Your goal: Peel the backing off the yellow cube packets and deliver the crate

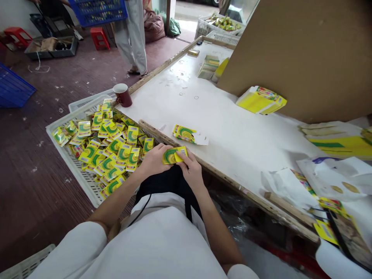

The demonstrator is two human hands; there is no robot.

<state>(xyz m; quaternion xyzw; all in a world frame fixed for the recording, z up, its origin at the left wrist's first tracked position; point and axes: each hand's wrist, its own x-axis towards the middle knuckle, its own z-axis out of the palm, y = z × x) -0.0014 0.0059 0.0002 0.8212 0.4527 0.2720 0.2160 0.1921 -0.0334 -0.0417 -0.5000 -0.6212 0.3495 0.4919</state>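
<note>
Between my two hands is a small yellow and green carton (169, 156), held above my lap at the table's edge. My left hand (155, 161) grips its left end, fingers wrapped round it. At the other end, the thumb and fingers of my right hand (190, 168) pinch the yellow end by its flap. Just beyond, on the white table (221, 128), lies another yellow carton (186, 133) with a white flap standing out at its right. To my left, a white plastic crate (87, 186) holds many similar yellow cartons (123, 153).
A maroon mug (123, 96) stands at the table's left corner. A larger yellow box (261, 100) leans by a big brown board (296, 58). White plastic bags (337, 176) lie at right. Across the floor, a person (130, 35) stands near a blue crate (99, 11) and red stool (99, 38).
</note>
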